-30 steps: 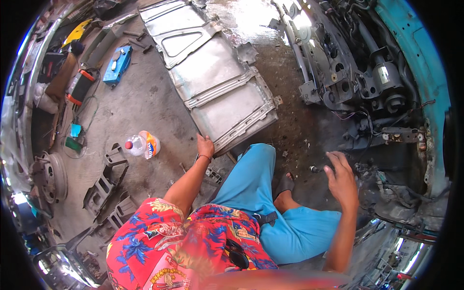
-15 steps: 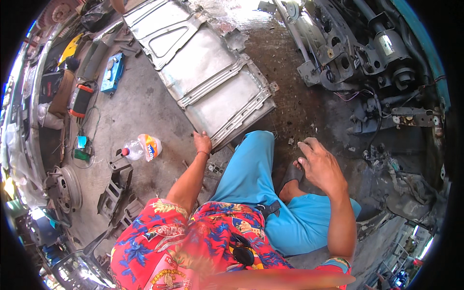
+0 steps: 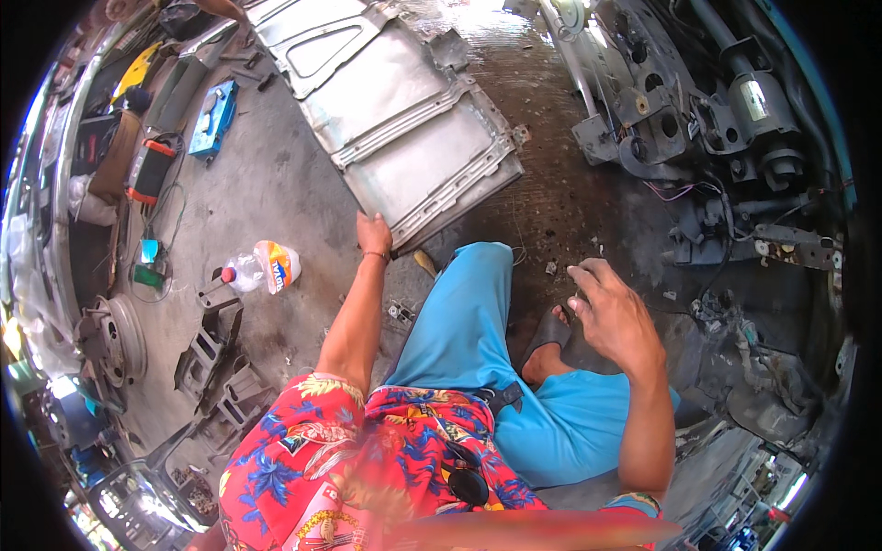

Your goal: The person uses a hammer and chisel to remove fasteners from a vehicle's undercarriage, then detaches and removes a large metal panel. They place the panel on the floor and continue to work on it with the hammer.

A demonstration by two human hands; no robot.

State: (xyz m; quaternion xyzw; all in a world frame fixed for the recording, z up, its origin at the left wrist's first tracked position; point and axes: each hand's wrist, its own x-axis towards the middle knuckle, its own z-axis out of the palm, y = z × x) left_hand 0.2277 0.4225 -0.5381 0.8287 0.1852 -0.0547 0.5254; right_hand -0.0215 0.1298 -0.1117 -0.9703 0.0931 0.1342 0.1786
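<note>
A long silver-grey metal vehicle panel [image 3: 427,170], with raised ribs and a triangular recess, stretches from near my knee toward the far left. My left hand [image 3: 375,235] is closed on its near left corner, the fingers partly hidden by the panel edge. My right hand [image 3: 614,314] hovers above the floor by my right foot, fingers loosely bent and apart, with nothing visible in it. Another person's hand [image 3: 220,7] shows at the panel's far left end, only partly in view.
A plastic bottle [image 3: 243,274] and a blue box-shaped object [image 3: 213,119] stand on the floor to the left. Metal brackets [image 3: 209,347] and a wheel rim [image 3: 119,340] lie nearer. Vehicle frame parts with loose wiring [image 3: 707,188] fill the right side.
The panel's near end has risen slightly in view, with my left hand still on its corner. A light-coloured object on the floor beside my knee now shows. My right hand stays nearly in place.
</note>
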